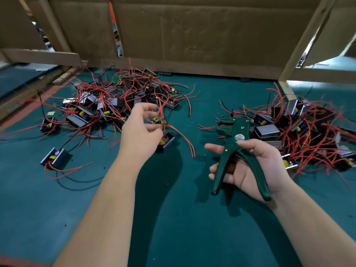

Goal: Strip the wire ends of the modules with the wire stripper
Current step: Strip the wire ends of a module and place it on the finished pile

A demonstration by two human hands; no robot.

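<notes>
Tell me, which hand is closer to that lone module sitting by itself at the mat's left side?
Left. The left hand, pinching red wires, is right of the lone module; the right hand, holding the wire stripper, is much farther right.

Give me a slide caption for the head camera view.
Left hand pinches a red wire of a small black module while right hand holds the green wire stripper above the teal mat.

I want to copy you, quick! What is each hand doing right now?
Left hand: pinching the red wires of a module.
Right hand: holding the green wire stripper by its handles.
</notes>
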